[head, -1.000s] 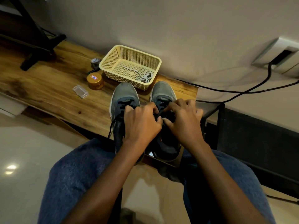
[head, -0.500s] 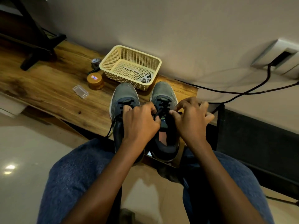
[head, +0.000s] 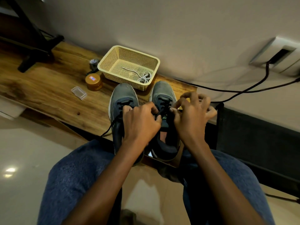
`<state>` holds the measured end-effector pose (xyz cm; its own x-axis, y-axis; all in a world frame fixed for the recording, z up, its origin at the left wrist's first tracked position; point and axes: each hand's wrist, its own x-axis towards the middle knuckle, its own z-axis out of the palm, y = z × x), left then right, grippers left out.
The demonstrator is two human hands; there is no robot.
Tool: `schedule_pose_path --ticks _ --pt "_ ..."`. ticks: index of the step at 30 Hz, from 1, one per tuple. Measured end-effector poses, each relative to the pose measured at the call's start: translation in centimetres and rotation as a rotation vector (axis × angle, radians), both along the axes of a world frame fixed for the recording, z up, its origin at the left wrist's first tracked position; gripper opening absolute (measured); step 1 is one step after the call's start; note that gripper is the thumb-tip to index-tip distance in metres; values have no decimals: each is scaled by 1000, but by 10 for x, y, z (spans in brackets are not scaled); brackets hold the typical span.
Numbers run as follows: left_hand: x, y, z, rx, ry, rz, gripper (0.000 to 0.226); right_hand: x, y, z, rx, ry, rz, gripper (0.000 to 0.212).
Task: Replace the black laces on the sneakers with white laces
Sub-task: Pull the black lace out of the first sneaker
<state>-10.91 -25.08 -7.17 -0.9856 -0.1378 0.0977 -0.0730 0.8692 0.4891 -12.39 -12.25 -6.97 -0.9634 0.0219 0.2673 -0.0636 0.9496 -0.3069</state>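
Two grey sneakers stand side by side on the wooden bench, toes toward the wall: the left sneaker and the right sneaker. Both carry black laces. My left hand lies over the gap between them, its fingers curled round the right sneaker's black lace. My right hand pinches that lace at the shoe's right side, its other fingers spread. A loose black lace end trails off the left sneaker. White laces lie in the cream basket.
On the bench left of the shoes sit an amber jar, a small clear plastic box and a small roll. A black stand foot is at far left. Black cables run along the wall to a socket.
My right hand has moved right, off the tongue, and its fingers have spread. The shoe's tongue and opening now show between my hands. My left hand has barely moved.
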Motion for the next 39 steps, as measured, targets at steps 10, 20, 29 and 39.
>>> schedule_pose_path --ticks 10,20,29,39 --pt "0 -2 -4 -28 37 9 17 1 -5 -2 83 -171 166 23" --pt "1 -1 -6 -48 56 32 14 -7 11 3 -34 9 -99 10" --pt "1 0 -6 -55 78 27 19 -1 -2 -2 110 -151 184 24" --pt "1 2 -4 -53 81 26 17 -4 4 -3 21 5 -43 14"
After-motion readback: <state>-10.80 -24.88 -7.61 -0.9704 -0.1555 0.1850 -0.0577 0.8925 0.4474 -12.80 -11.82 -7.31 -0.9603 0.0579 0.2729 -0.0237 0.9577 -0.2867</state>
